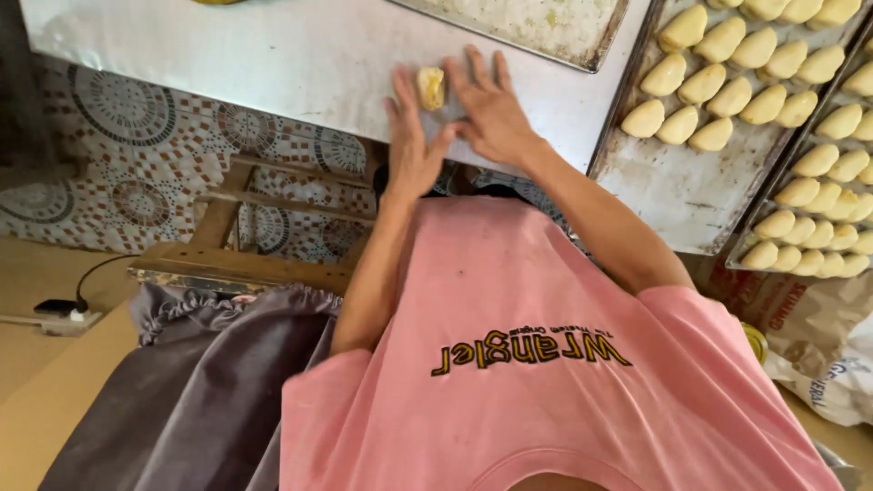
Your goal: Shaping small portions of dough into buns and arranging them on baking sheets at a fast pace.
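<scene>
two open hands, the left hand and right hand, press flat with spread fingers around one small pale yellow dough piece on the steel table, while the right metal tray holds rows of shaped pieces with bare space left near.

I am looking down into a small bakery workroom: a steel-topped worktable, metal baking trays at two o'clock lined with rows of shaped dough pieces, patterned floor tiles at nine o'clock, and paper flour sacks at four o'clock.
</scene>
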